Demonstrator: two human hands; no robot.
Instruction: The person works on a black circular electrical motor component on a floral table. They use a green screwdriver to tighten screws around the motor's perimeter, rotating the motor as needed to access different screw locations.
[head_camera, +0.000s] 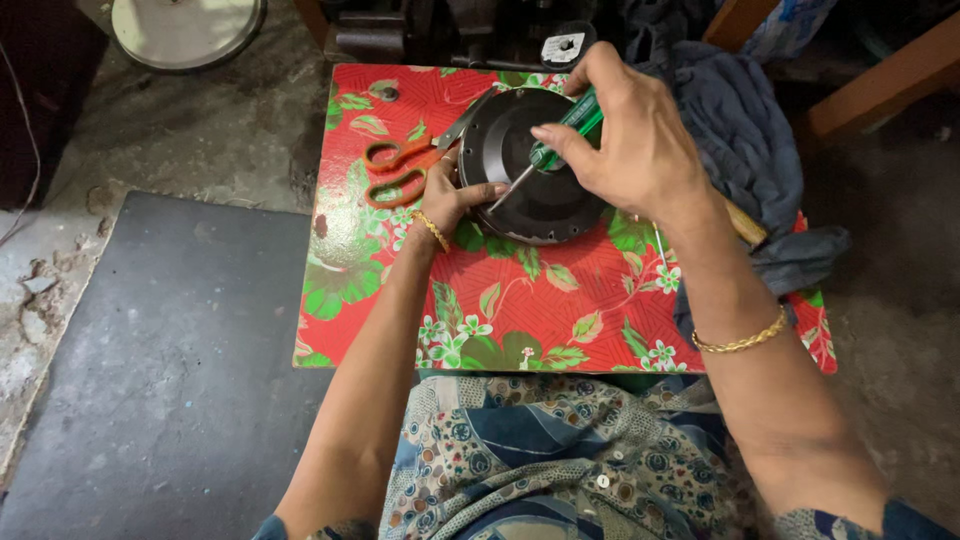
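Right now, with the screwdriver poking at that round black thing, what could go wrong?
The screwdriver tip sits right beside the left hand fingers steadying the round black metal part; a slip might jab them. The right hand pushes at a slant, so the tip could skid across the part. The orange-handled scissors lie just by the left wrist and might get knocked or nick it.

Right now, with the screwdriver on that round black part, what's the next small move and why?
Probably press and turn the green-handled screwdriver in place. The right hand already grips it with the tip touching the round black metal part, and the left hand steadies that part's rim beside the orange scissors.
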